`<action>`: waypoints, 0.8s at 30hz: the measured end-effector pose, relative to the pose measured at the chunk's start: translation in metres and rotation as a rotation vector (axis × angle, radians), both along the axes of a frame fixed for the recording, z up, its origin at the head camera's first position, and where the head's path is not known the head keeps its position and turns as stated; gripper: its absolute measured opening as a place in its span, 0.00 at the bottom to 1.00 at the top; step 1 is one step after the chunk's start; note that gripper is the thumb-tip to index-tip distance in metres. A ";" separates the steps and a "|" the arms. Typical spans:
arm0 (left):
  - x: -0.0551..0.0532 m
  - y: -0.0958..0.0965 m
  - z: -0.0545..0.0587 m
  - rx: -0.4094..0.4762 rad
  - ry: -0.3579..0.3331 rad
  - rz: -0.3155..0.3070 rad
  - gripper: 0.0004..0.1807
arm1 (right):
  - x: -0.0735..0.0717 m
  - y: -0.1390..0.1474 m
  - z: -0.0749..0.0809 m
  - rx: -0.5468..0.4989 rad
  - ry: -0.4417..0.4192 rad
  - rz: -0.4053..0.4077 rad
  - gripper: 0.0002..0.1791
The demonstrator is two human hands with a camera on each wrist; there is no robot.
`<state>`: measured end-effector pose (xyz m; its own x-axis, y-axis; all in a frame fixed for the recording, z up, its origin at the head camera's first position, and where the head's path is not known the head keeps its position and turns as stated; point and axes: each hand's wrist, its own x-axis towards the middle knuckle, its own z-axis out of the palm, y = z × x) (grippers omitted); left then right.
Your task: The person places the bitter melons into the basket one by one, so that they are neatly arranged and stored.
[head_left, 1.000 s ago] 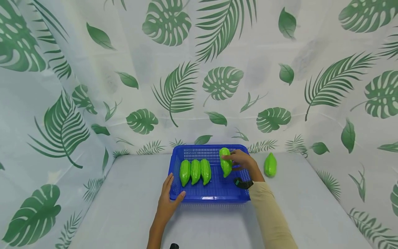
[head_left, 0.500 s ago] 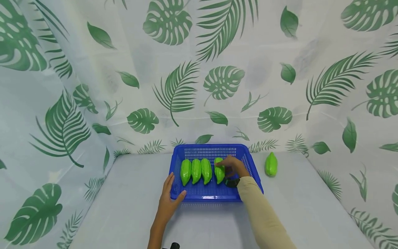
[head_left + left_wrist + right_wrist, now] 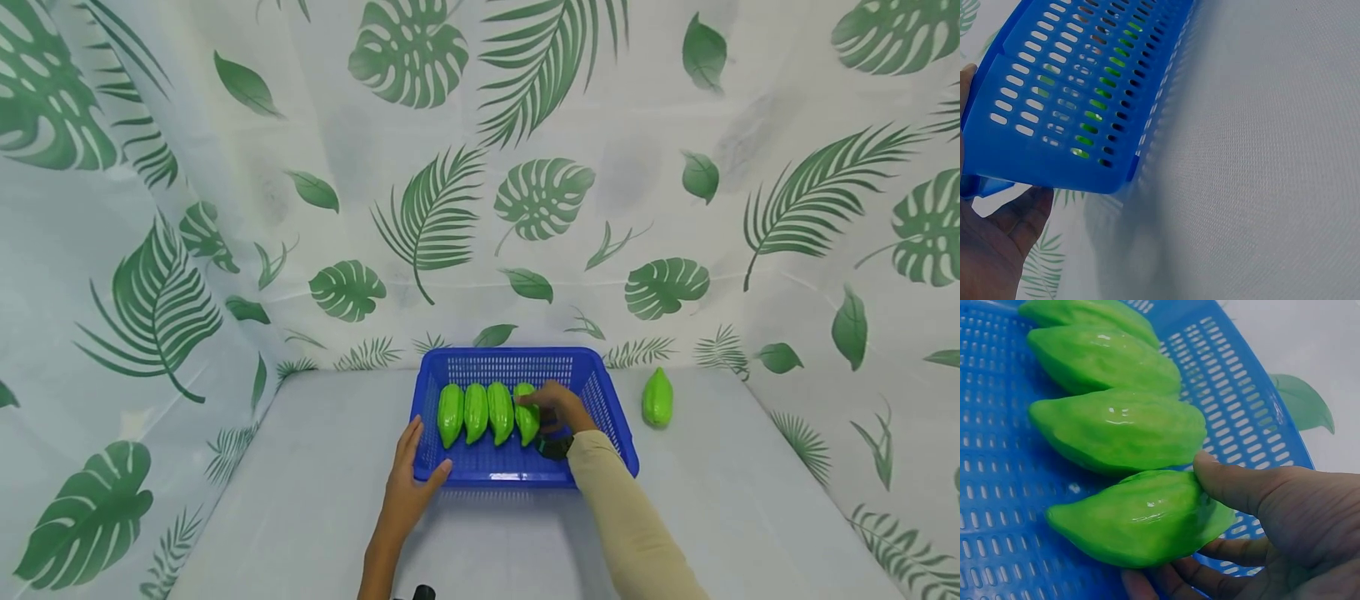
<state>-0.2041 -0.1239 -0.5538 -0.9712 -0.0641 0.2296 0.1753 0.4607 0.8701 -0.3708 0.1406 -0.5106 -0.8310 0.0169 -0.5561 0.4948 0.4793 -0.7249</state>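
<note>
My right hand [image 3: 558,406] holds a glossy green, ridged fruit with a pointed tip [image 3: 1141,519] inside the blue plastic basket [image 3: 510,481]. Its thumb lies on the fruit's blunt end, while the other fingers reach along the far side and partly under it. Three similar green fruits [image 3: 500,412] lie to the left of the held one in a row, tips toward the front. At the basket's front left corner is my left hand [image 3: 408,479], fingers along the left side and thumb at the front rim. The left wrist view shows this hand touching the corner.
One more green fruit [image 3: 657,398] lies on the white table [image 3: 300,500] right of the basket. A leaf-patterned sheet [image 3: 450,208] rises behind and at the sides. The right wrist wears a dark band [image 3: 553,448].
My right hand has moved left and down with its fruit, from the basket's right part to beside the row, and the fruit now lies low in the basket. The left hand stays at the corner.
</note>
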 end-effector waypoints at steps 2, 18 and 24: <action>0.000 0.000 0.000 -0.002 0.010 -0.004 0.46 | -0.002 0.000 -0.001 0.003 0.007 0.003 0.32; -0.001 0.000 0.001 0.002 0.037 -0.007 0.45 | 0.000 0.001 0.007 0.023 0.014 0.047 0.31; 0.000 0.002 0.001 0.014 0.016 -0.003 0.46 | 0.003 -0.001 0.007 0.005 0.026 0.036 0.35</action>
<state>-0.2037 -0.1222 -0.5532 -0.9676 -0.0651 0.2440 0.1903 0.4476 0.8737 -0.3675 0.1400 -0.5036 -0.8452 -0.0109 -0.5343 0.4582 0.4998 -0.7350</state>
